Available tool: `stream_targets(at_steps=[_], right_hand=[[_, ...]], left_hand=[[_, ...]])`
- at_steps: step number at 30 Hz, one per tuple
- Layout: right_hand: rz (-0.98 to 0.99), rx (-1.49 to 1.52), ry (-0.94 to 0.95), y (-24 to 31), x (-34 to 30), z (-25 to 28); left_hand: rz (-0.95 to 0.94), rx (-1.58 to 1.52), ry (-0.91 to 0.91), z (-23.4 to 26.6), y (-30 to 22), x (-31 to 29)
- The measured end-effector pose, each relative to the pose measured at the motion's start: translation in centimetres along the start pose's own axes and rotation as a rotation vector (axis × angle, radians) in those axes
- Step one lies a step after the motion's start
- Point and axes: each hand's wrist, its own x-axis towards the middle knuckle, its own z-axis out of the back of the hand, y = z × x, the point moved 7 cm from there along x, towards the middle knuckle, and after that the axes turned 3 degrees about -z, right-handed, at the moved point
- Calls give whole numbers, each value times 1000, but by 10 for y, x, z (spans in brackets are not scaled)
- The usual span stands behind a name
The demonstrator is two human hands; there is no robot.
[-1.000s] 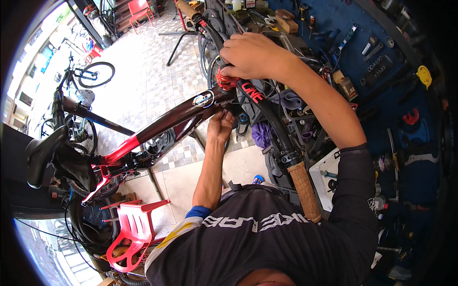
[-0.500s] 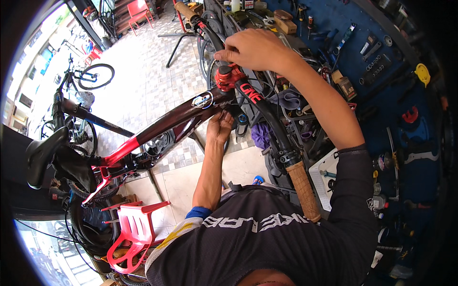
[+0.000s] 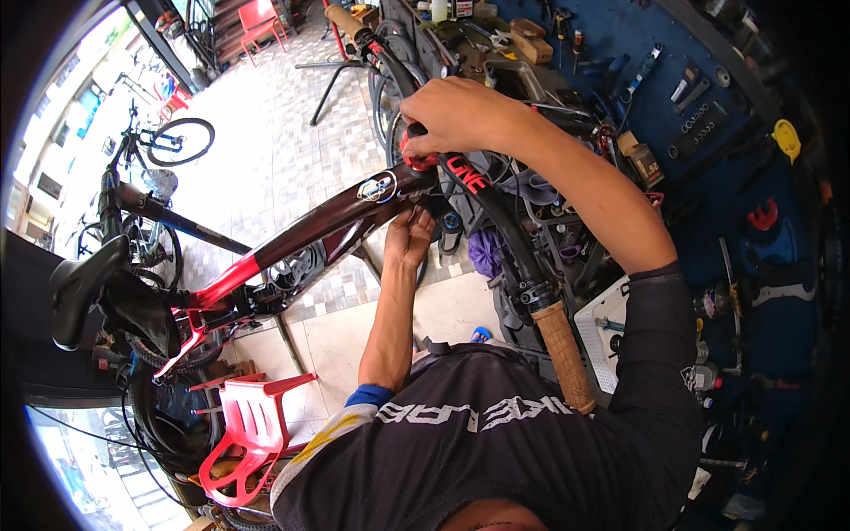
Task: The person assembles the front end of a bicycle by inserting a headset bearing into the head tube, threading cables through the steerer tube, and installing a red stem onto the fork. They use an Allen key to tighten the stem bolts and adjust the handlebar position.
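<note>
A mountain bike with a dark brown and red frame (image 3: 310, 212) stretches from the left to the middle. My right hand (image 3: 447, 115) reaches over the black handlebar (image 3: 505, 217) from the far side, its fingers bent down around the red stem (image 3: 420, 160). Most of the stem and its top cap are covered by that hand. Below the front of the frame is my left hand (image 3: 409, 237), palm up with curled fingers against the underside. What those fingers grip is hidden. One tan grip (image 3: 563, 354) lies beside my torso, the other tan grip (image 3: 345, 19) far away.
A blue tool wall (image 3: 691, 53) and a cluttered workbench with a white tray (image 3: 602, 327) line the right. Red chairs (image 3: 252, 425) stand at lower left and far back. Parked bikes (image 3: 177, 142) are at left. The black saddle (image 3: 88, 283) points leftward. A purple cloth (image 3: 486, 252) hangs near the bench.
My right hand has come down and slightly nearer, from above the stem onto it, covering the cap that showed before. My left hand stays in place under the frame.
</note>
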Motion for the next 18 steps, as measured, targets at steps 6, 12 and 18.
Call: stream_targets(at_steps=[6, 12, 18], right_hand=[[24, 14, 12, 1, -1, -3], [-88, -3, -104, 6, -7, -4], [-109, -126, -113, 1, -16, 24]], left_hand=[[0, -9, -32, -2, 3, -1], [9, -25, -35, 1, 4, 2], [2, -10, -18, 3, 1, 3]])
